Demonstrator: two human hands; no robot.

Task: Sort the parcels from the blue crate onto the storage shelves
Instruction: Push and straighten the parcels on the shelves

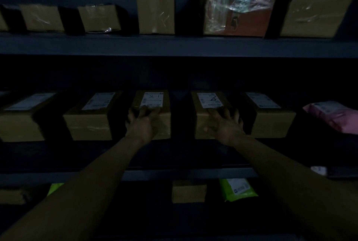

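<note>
Near the front edge of the middle shelf (174, 175), the left hand (142, 124) presses spread fingers on the left box (155, 101), the right hand (226, 126) likewise on the right box (208, 100). An uneven shove could twist either one askew.

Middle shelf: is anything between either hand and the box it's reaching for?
Nothing visible stands in the way. The left hand lies on the front of the centre box. The right hand, with fingers spread, lies on the front of the next box to the right.
</note>
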